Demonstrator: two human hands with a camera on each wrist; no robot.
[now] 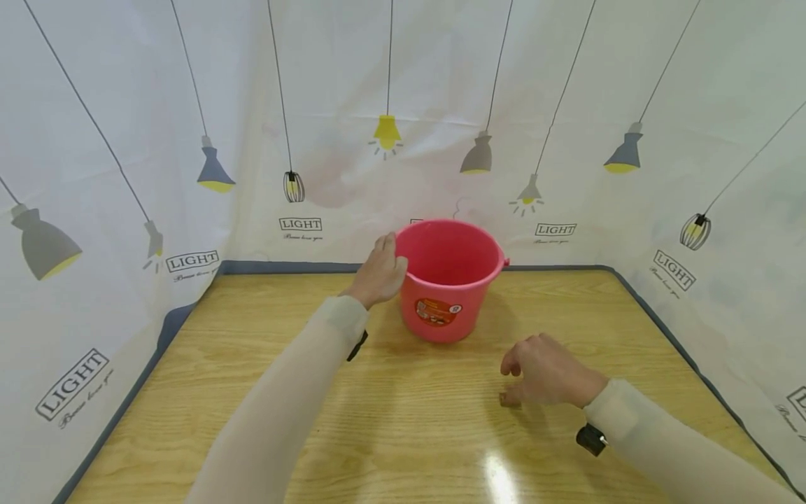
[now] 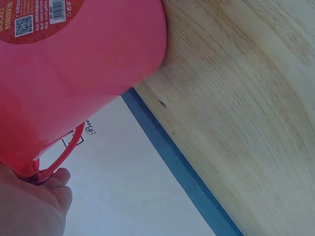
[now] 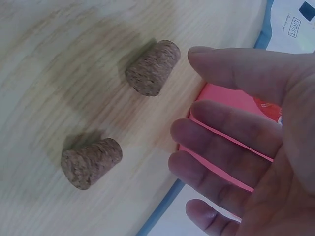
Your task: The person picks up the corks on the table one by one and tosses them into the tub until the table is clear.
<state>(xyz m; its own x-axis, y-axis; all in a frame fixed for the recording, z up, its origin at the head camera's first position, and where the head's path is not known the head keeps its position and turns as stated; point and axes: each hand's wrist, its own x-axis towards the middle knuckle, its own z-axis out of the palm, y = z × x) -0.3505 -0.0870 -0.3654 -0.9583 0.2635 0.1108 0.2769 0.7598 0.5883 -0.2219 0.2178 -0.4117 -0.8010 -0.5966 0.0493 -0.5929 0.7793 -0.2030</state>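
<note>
A pink bucket [image 1: 434, 301] with a red label stands upright at the back of the wooden table. My left hand [image 1: 380, 271] grips its rim on the left side; in the left wrist view the fingers [image 2: 56, 184] curl at the rim where the pink handle [image 2: 69, 150] joins. Two tapered cork stoppers, a nearer cork [image 3: 153, 68] and a farther cork [image 3: 92, 163], lie on their sides on the wood. My right hand [image 1: 548, 371] hovers low over the table with fingers loosely bent and nothing between them. Its thumb tip is close beside the nearer cork.
The wooden table [image 1: 302, 420] has a dark blue border [image 1: 290, 267] along its back and sides. White curtains [image 1: 352, 63] printed with hanging lamps enclose it on three sides, with the back one close behind the bucket.
</note>
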